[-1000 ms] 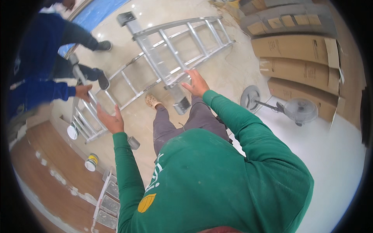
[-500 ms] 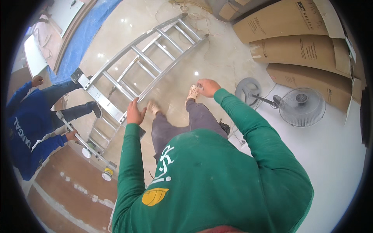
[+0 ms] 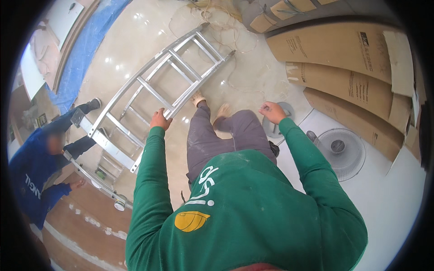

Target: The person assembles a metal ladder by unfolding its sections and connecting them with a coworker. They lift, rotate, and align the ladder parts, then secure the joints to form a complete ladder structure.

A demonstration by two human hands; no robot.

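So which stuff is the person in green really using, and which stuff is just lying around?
In use:
- ladder, lying tilted over the floor
- left hand, gripping the ladder's side rail
- right hand, in the air, holding nothing

Just lying about:
- fan on the floor
- cardboard boxes stacked at the side
- loose wires beyond the ladder
- blue sheet
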